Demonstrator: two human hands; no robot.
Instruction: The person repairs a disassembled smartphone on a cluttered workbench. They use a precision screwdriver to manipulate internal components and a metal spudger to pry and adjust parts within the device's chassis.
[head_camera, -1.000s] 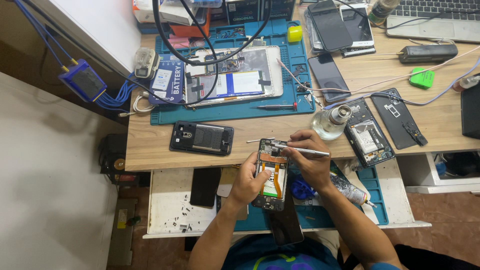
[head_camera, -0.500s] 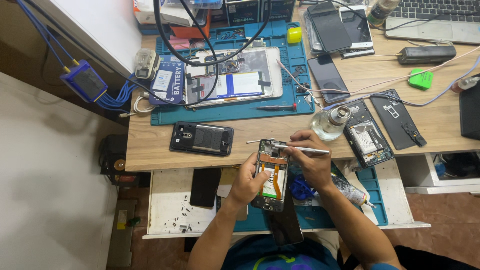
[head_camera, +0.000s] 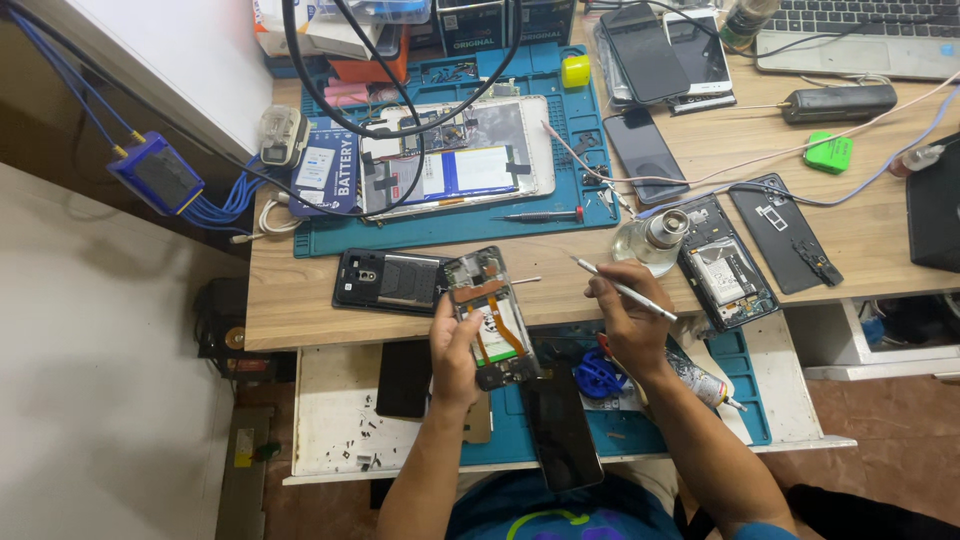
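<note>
My left hand (head_camera: 455, 352) grips an opened smartphone (head_camera: 492, 316) with its back cover off, showing an orange flex cable and the battery, tilted above the table's front edge. My right hand (head_camera: 625, 318) pinches thin metal tweezers (head_camera: 622, 287), their tip pointing up-left and held clear of the phone, to its right. A black phone (head_camera: 385, 280) with its back open lies on the wooden table just left of the held one.
A blue work mat (head_camera: 450, 225) carries an opened tablet (head_camera: 455, 160) under black cables. A small glass bottle (head_camera: 655, 235), another opened phone (head_camera: 725, 265) and a black back cover (head_camera: 785, 230) lie to the right. A dark screen panel (head_camera: 560, 425) rests on the lower tray.
The held phone has shifted left and tilted. My right hand has pulled the tweezers off the phone and out to the right.
</note>
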